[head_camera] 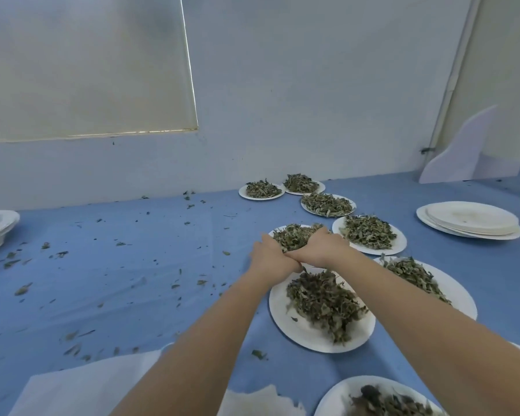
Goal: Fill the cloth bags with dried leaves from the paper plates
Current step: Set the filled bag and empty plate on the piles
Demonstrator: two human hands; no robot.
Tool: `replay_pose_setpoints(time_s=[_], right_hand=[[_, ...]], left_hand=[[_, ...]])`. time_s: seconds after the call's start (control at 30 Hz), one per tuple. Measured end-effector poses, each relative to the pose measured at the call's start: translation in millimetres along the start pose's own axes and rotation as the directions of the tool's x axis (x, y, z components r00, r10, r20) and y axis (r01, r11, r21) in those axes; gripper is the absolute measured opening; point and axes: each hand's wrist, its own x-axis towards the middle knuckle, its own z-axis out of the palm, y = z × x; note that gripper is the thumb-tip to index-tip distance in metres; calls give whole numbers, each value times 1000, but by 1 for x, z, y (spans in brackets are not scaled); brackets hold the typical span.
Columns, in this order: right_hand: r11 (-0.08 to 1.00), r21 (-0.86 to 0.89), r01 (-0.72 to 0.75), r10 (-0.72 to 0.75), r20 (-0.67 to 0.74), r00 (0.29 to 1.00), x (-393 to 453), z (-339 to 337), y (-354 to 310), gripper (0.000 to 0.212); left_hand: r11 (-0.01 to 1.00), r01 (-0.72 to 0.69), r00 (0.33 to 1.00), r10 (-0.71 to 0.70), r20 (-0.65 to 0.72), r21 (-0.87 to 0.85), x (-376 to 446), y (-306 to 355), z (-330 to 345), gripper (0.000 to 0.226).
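- You see a plain blue table cloth, speckled with green-brown leaf crumbs.
- Your paper plates are white; their dried leaves are mottled olive green.
- The empty plate stack is off-white.
- The wall is pale grey-blue.

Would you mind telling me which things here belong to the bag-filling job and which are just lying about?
For the job:
- plate of leaves being gathered
- left hand
- right hand
- white cloth

Lying about:
- stack of empty plates
- loose leaf bits
- white board
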Motion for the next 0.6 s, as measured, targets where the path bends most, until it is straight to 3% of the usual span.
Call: replay_pose_setpoints(time_s=[0.3, 0.6], right_hand=[[984, 93, -153, 148, 60, 987, 23, 11, 0, 143], [980, 147, -137, 135, 19, 991, 30, 17, -14, 134]], left_hand=[[990, 80, 997, -77, 31, -112, 16, -12, -6, 109], [987, 85, 996, -81, 36, -134, 17, -16, -12, 102]])
